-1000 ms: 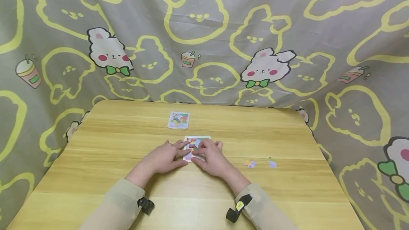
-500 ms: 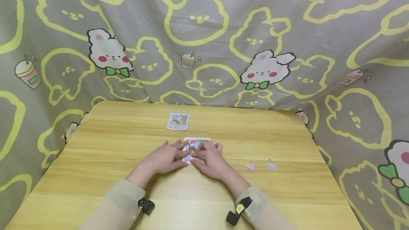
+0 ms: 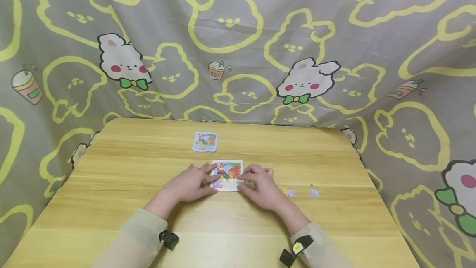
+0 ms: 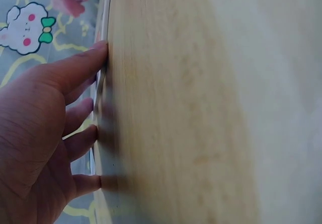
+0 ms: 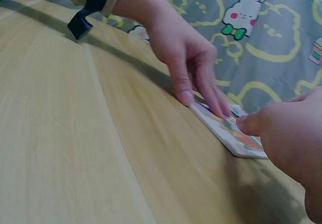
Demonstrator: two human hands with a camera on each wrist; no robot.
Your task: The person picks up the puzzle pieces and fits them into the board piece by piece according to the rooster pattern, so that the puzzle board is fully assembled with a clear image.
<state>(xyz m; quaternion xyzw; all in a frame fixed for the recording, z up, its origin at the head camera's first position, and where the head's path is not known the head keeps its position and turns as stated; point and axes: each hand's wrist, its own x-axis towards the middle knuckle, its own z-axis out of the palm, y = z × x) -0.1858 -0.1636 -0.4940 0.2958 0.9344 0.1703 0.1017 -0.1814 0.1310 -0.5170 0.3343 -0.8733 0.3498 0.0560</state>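
A small jigsaw puzzle (image 3: pixel 233 171) with a rooster picture lies in a white-edged tray on the wooden table. Its lower right part shows bare white tray. My left hand (image 3: pixel 190 184) rests on the tray's left side, fingers spread and fairly straight, the thumb at the near edge. At the right side is my right hand (image 3: pixel 263 188), fingers loosely bent by the tray's edge, with nothing visible between them. In the right wrist view, the right hand (image 5: pixel 292 138) covers part of the puzzle (image 5: pixel 221 131). Two loose jigsaw pieces, one yellow and lilac (image 3: pixel 291 192), one lilac and green (image 3: pixel 314 191), lie further right.
Behind the puzzle, a square card (image 3: pixel 205 141) with the same rooster picture lies flat. The wooden table (image 3: pixel 122 168) ends at a patterned grey curtain (image 3: pixel 238 44) at the back and sides. Each wrist bears a black strap.
My right hand has slid right from over the puzzle to its right edge, uncovering the rooster's orange tail and the bare white part. The left hand keeps its place.
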